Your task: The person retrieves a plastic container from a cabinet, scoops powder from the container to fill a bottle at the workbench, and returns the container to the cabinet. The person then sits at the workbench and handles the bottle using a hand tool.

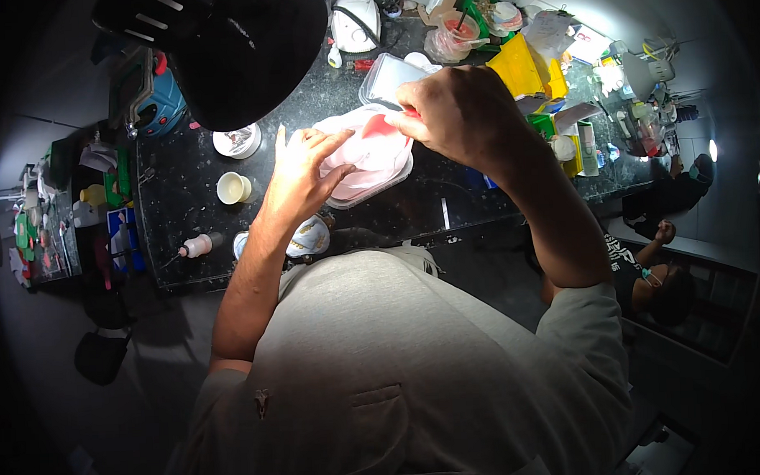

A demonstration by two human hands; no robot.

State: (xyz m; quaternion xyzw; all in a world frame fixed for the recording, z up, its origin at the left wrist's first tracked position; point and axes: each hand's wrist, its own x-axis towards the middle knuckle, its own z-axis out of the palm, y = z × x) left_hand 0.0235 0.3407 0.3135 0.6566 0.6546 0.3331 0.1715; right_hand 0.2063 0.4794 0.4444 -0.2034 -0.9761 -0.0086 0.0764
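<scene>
A pale plastic tub lined with a clear bag stands in front of me, with pinkish material inside. Over the tub's right side my right hand is closed around a red scoop, whose rounded end hangs above the pink contents. My left hand is at the left side of the tub, its thumb and fingers apart near the bag's edge. Whether those fingers touch the bag is hard to make out in the glare.
A black lamp head hangs above the bench at left. Nearby stand a cream cup, a white round dish and a dropper bottle. Yellow bins and clutter line the back right. Another person is at far right.
</scene>
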